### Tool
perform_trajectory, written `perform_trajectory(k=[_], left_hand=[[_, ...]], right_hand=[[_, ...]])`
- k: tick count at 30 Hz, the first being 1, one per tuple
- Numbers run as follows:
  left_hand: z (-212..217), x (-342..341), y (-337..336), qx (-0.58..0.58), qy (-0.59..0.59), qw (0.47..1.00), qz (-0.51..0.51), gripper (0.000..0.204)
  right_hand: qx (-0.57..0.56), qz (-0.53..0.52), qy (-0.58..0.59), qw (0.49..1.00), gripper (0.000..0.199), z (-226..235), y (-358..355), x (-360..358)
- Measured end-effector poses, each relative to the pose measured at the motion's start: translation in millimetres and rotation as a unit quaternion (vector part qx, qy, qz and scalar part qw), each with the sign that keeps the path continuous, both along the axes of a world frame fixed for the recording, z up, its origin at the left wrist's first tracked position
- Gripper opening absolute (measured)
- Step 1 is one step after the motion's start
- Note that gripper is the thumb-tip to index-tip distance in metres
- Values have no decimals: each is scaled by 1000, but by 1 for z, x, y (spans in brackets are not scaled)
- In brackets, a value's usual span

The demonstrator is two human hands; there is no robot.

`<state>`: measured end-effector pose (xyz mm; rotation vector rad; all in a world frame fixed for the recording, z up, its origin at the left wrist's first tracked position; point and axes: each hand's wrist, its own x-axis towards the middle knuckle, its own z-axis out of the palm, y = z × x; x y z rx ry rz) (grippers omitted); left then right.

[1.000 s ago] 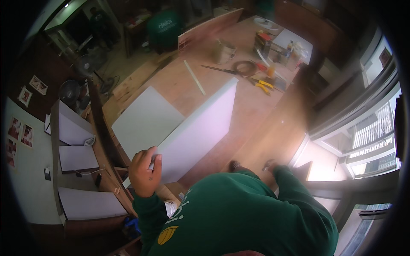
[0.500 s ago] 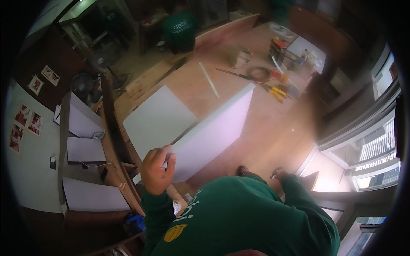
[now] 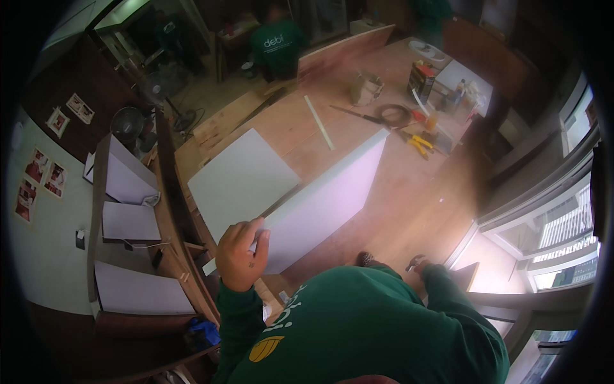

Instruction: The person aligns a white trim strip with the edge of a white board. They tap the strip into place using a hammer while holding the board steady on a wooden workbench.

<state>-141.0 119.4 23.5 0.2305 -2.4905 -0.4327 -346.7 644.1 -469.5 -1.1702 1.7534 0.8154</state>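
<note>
A white panel (image 3: pixel 326 198) stands on its long edge on the brown worktop. My left hand (image 3: pixel 243 253) grips its near end, with the fingers over the top edge and the thumb on the right face. Just left of it a second white panel (image 3: pixel 246 176) lies flat. My right arm, in a green sleeve, reaches forward past my body. At its end my right hand (image 3: pixel 418 261) is small and partly hidden, low beside the worktop; its fingers cannot be made out.
Yellow-handled pliers (image 3: pixel 419 144), a coil (image 3: pixel 392 114), a cut-open container (image 3: pixel 366 89) and bottles (image 3: pixel 470 96) stand or lie toward the worktop's far right. Open white-lined cabinet compartments (image 3: pixel 131 221) run along the left. Windows (image 3: pixel 563 224) are at right. A co-worker in green (image 3: pixel 276 45) is beyond the worktop.
My view has shifted slightly, so the worktop and panels appear a little farther right and lower. My left hand keeps its grip on the upright panel.
</note>
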Motion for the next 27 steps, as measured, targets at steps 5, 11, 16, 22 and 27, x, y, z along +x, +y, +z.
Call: perform_trajectory(k=[5,11,16,22,27], left_hand=[[0,-3,-3,20,18,1000,-9,23],[-3,0,0,0,19,1000,-1,23],[-1,-3,-2,11,19,1000,-9,23],[0,-7,4,-14,15,1000,-20,23],[-3,-2,-1,-3,16,1000,-13,23]], right_hand=[[-258,-351,-7,900,39,-19,43,9],[-272,-196,-23,942,50,-12,20,5],[-113,-166,9,980,78,-66,40,2],[-86,-45,27,995,62,9,4,15],[-8,-80,-31,996,85,59,-20,9]])
